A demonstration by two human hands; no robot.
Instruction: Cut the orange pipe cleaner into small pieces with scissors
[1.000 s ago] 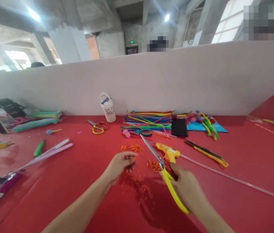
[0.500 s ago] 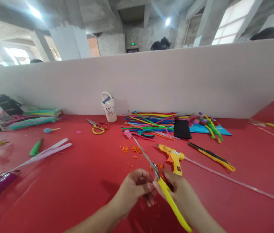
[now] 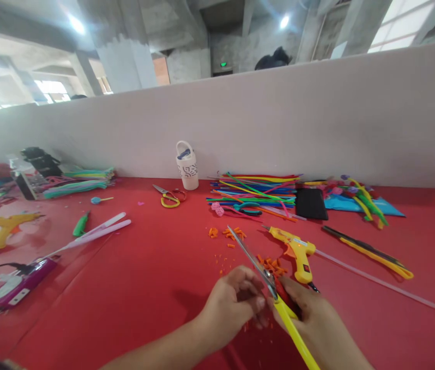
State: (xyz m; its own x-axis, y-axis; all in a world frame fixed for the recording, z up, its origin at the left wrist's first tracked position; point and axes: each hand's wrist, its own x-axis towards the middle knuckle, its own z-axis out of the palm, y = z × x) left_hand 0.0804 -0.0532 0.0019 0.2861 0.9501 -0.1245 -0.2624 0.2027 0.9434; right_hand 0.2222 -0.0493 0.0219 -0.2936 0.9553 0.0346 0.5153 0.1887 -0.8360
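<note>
My right hand is wrapped round a pair of scissors with one yellow and one red handle. The blades look nearly closed and point up and to the left. Beside them is my left hand, its thumb and fingers curled into a pinch. Whatever it may hold is too small or hidden to make out. Short orange cut pieces lie just beyond the scissors, with more orange pieces farther off. Fine orange crumbs are scattered under and around my hands.
To the right are a yellow glue gun and long-handled tweezers or a similar tool. Coloured pipe cleaners lie by the white partition. Other scissors, a cup and a purple power strip are leftward.
The whole view has swung left, so the table's things appear farther right. Both hands keep nearly the same pose, the scissors still in my right hand.
</note>
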